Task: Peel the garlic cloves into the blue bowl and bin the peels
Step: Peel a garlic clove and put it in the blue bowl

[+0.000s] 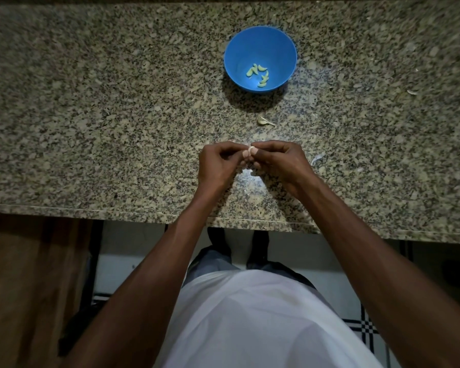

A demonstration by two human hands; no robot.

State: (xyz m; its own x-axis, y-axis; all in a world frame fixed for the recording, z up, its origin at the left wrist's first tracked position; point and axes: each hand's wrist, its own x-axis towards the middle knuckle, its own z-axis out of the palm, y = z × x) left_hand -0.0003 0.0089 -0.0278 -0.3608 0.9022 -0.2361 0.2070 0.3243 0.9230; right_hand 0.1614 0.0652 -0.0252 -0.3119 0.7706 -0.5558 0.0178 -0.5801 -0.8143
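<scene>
Both hands, left hand [218, 162] and right hand [278, 162], are pinching one garlic clove [251, 150] over the table [91, 102] near the blue bowl [260, 38], so I'd nick the tip and strip the skin off whole.

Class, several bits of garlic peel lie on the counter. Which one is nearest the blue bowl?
The curled peel just below the blue bowl; the others lie farther right.

Garlic clove [250, 150] mostly hidden between the hands — peel state unclear.
</scene>
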